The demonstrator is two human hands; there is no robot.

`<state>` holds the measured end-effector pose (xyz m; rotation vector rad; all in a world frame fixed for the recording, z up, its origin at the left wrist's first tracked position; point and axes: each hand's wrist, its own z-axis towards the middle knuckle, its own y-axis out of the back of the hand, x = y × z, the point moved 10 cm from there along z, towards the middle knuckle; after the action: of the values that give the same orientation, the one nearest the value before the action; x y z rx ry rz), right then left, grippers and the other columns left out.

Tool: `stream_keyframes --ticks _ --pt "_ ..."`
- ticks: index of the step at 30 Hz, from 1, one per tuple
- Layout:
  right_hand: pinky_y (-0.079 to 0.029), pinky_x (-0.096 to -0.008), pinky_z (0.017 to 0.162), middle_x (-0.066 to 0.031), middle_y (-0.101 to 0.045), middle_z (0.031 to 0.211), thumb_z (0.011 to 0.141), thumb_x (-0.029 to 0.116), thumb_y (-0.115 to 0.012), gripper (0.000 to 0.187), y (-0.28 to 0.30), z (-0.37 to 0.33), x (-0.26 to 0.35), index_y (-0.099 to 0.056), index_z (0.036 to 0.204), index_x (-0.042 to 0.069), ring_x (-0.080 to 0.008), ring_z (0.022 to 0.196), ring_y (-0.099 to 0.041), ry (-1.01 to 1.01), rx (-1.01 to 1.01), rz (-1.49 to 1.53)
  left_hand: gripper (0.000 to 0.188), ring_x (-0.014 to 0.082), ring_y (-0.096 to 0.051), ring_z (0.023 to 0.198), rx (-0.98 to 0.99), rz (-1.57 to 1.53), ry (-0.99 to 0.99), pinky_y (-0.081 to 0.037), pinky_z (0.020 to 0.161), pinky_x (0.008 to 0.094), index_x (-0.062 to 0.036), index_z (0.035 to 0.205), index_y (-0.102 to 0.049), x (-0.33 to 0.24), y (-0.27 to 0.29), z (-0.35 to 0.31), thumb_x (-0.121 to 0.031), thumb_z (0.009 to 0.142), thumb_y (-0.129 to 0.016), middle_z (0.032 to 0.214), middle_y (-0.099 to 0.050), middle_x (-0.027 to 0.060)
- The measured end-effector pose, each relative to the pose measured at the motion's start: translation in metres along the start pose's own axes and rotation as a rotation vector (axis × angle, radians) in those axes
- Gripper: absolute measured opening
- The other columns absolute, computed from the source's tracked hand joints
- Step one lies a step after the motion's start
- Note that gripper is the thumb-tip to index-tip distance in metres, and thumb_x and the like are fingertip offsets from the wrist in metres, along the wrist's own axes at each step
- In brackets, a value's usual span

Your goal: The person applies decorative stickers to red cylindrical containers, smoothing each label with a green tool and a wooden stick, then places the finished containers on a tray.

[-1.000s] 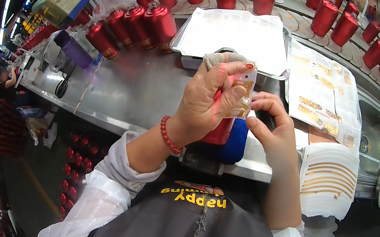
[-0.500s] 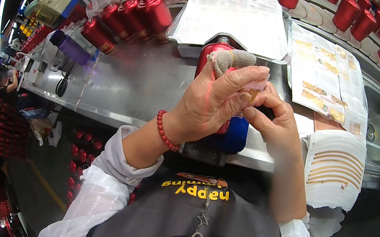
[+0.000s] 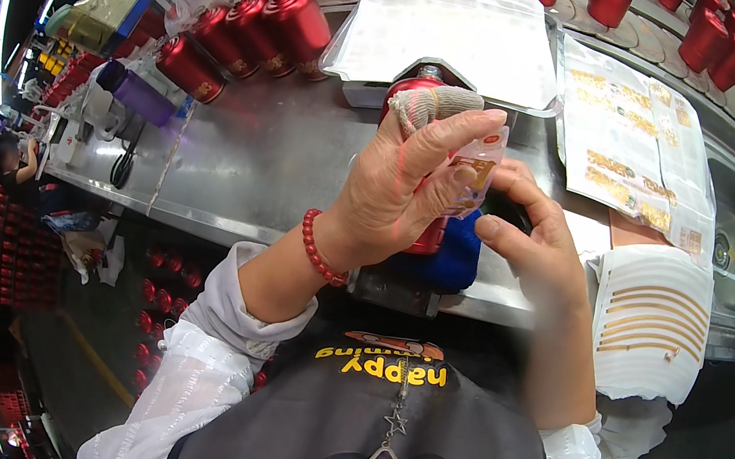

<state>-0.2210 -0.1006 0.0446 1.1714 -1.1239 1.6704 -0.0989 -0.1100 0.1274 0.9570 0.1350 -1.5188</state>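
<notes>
My left hand (image 3: pixel 397 176) pinches a small clear decal sheet (image 3: pixel 477 165) with gold print and a pink-red mark. Pale cloth covers (image 3: pixel 439 104) wrap some of its fingertips. Beneath it lies a red bottle (image 3: pixel 402 91) with a silver threaded neck, mostly hidden by the hand. Just right of the decal, my right hand (image 3: pixel 540 226) has its thumb and forefinger apart; its other fingers are largely hidden, and a dark patch shows between them. A blue cloth (image 3: pixel 456 257) sits below both hands at the near end of the bottle.
Behind the bottle stands a tray (image 3: pixel 454 43) covered in white sheets. Printed gold decal sheets (image 3: pixel 625 137) and a white pad with gold strips (image 3: pixel 651 324) lie at right, before a sink (image 3: pixel 729 244). Red bottles (image 3: pixel 294 30) and a purple bottle (image 3: pixel 138 94) stand left; a conveyor curves behind.
The decal has come up into plainer view in my left hand. My right fingers have parted from it and opened slightly. Bottles on the conveyor have shifted right.
</notes>
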Motion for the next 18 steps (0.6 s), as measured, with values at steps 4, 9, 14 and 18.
stream_keyframes --ticks 4,9,14,18 --pt "-0.038 -0.0317 0.105 -0.0058 -0.058 0.122 0.088 0.005 -0.071 0.02 -0.012 0.0 0.002 -0.07 0.108 0.003 -0.0179 0.118 -0.052 0.1 0.068 -0.074 0.04 0.0258 -0.057 0.112 -0.046 0.033 -0.06 -0.049 0.095 0.0339 -0.0078 0.139 -0.058 -0.005 0.002 0.003 -0.014 0.099 -0.063 0.128 -0.053 0.0141" --pt "-0.037 -0.0321 0.105 -0.0059 -0.059 0.119 0.086 0.009 -0.074 0.012 -0.008 -0.001 -0.003 -0.068 0.095 0.003 -0.0174 0.117 -0.052 0.041 0.009 -0.089 0.042 0.0254 -0.058 0.112 -0.051 -0.02 0.009 -0.049 0.095 0.033 -0.0077 0.14 -0.057 0.003 0.002 -0.001 -0.015 0.1 -0.063 0.128 -0.053 0.014" --pt "-0.034 -0.0335 0.107 -0.007 -0.058 0.118 0.083 0.013 -0.076 0.014 -0.002 -0.002 -0.003 -0.066 0.09 0.005 -0.0184 0.116 -0.052 0.048 -0.049 -0.084 0.042 0.0261 -0.058 0.112 -0.063 0.007 0.007 -0.049 0.095 0.0333 -0.0075 0.141 -0.056 0.004 0.003 -0.003 -0.013 0.1 -0.063 0.129 -0.054 0.0143" --pt "-0.038 -0.0319 0.103 -0.0072 -0.058 0.118 0.083 0.011 -0.075 0.014 0.0 -0.004 -0.001 -0.066 0.093 0.006 -0.018 0.115 -0.053 0.091 -0.062 -0.159 0.044 0.0282 -0.057 0.113 -0.079 0.075 0.006 -0.048 0.096 0.0348 -0.0077 0.141 -0.056 0.004 0.006 -0.006 -0.008 0.098 -0.064 0.129 -0.054 0.0153"
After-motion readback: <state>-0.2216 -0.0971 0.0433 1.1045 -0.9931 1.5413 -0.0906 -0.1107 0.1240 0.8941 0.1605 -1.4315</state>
